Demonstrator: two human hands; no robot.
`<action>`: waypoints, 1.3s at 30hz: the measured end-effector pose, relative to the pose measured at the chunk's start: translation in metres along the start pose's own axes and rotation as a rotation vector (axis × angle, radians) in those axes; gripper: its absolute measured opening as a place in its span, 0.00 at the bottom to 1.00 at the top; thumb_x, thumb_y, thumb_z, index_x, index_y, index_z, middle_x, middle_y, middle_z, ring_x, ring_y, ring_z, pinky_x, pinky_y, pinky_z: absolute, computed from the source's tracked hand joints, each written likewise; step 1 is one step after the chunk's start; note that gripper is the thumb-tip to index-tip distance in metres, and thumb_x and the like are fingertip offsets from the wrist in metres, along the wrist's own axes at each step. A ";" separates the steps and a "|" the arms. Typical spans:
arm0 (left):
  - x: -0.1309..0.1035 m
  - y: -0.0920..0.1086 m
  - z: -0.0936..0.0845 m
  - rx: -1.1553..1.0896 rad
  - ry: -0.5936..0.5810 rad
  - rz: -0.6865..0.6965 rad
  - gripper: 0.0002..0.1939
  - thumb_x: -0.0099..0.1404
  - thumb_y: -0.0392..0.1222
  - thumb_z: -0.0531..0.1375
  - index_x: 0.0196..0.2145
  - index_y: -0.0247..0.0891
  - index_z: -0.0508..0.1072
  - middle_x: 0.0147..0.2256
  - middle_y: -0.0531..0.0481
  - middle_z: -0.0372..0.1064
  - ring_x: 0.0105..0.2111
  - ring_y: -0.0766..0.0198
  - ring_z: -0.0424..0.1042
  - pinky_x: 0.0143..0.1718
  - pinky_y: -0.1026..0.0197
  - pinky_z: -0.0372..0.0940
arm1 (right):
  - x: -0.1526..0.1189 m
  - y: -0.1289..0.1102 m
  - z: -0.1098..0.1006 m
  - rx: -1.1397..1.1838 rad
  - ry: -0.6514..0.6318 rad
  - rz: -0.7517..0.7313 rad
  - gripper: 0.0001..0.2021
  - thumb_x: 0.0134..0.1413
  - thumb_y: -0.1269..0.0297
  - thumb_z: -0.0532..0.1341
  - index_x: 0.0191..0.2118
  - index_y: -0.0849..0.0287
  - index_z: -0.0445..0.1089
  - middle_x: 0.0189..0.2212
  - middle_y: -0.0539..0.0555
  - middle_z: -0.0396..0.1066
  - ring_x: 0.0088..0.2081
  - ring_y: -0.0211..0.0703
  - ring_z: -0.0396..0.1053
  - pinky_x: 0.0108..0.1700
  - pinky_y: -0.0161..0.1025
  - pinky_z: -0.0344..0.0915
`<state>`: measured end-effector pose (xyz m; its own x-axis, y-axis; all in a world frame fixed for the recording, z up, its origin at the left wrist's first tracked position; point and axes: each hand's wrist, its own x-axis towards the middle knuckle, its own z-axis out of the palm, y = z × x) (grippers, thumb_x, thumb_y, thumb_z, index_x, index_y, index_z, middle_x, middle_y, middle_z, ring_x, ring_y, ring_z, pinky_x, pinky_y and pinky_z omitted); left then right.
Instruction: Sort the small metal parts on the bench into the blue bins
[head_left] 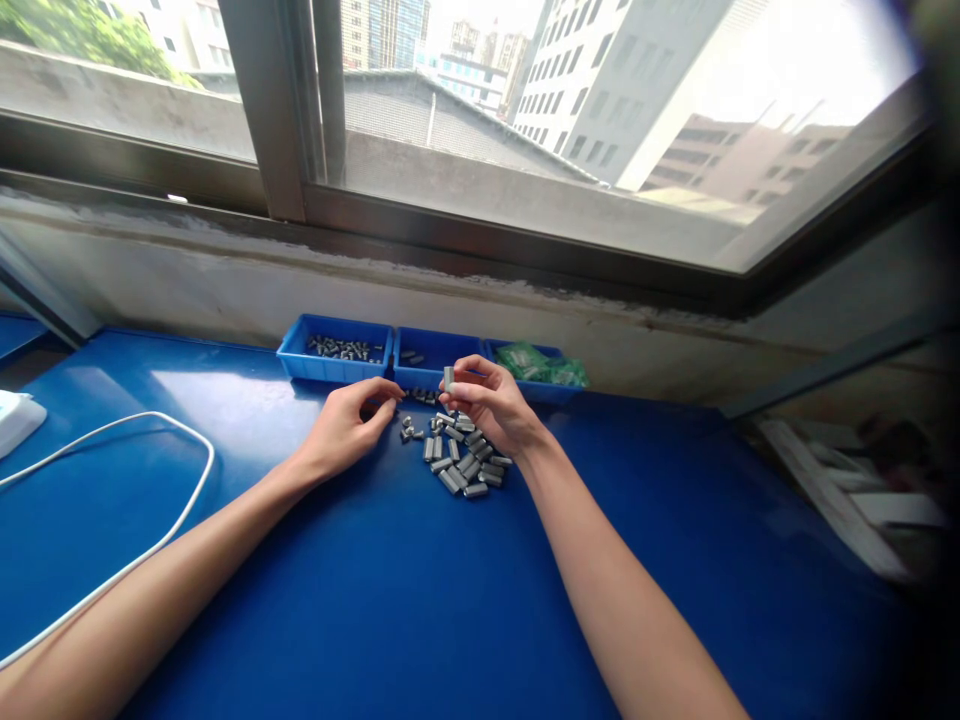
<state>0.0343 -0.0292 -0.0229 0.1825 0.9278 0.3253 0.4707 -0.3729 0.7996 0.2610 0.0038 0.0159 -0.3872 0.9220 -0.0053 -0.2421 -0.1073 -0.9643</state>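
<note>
My right hand point(487, 400) pinches a short grey metal spacer point(448, 378) upright between thumb and fingers, in front of the blue bins. Below that hand lies a loose pile of similar spacers point(469, 468) on the blue table. My left hand point(356, 425) is just left of the pile, with thumb and index finger curled toward each other beside some small screws point(409, 430). Whatever is between its fingertips is too small to make out. More small dark metal pieces point(424, 397) lie between the two hands, close to the middle bin.
Along the wall stand a blue bin point(322, 372) of screws, a middle bin point(416, 376) with a few metal pieces, and a right bin point(544, 390) with green-and-clear plastic bags point(529, 360). A white cable point(202, 440) loops across the blue table point(375, 620) at left. A window is behind.
</note>
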 end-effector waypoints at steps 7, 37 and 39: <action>-0.003 -0.001 0.002 0.184 -0.061 0.173 0.17 0.72 0.42 0.54 0.53 0.38 0.75 0.53 0.43 0.74 0.55 0.53 0.69 0.60 0.49 0.64 | 0.004 -0.007 -0.003 -0.162 0.120 -0.106 0.17 0.38 0.62 0.76 0.34 0.58 0.73 0.29 0.49 0.77 0.33 0.41 0.79 0.39 0.36 0.74; -0.005 -0.007 0.008 0.280 -0.094 0.146 0.23 0.73 0.42 0.51 0.61 0.33 0.69 0.57 0.39 0.70 0.58 0.53 0.69 0.62 0.49 0.64 | -0.008 -0.017 0.022 -1.491 -0.053 -0.060 0.20 0.54 0.75 0.58 0.51 0.54 0.76 0.48 0.56 0.79 0.50 0.50 0.75 0.51 0.38 0.67; -0.005 -0.007 0.008 0.279 -0.088 0.148 0.23 0.73 0.41 0.51 0.61 0.32 0.69 0.58 0.39 0.69 0.59 0.53 0.68 0.63 0.48 0.63 | -0.008 -0.017 0.022 -1.465 -0.080 -0.067 0.21 0.53 0.75 0.58 0.51 0.54 0.76 0.49 0.56 0.79 0.49 0.50 0.75 0.51 0.38 0.67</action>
<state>0.0370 -0.0308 -0.0342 0.3347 0.8655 0.3726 0.6495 -0.4984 0.5742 0.2485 -0.0100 0.0380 -0.4705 0.8823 0.0167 0.8190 0.4436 -0.3638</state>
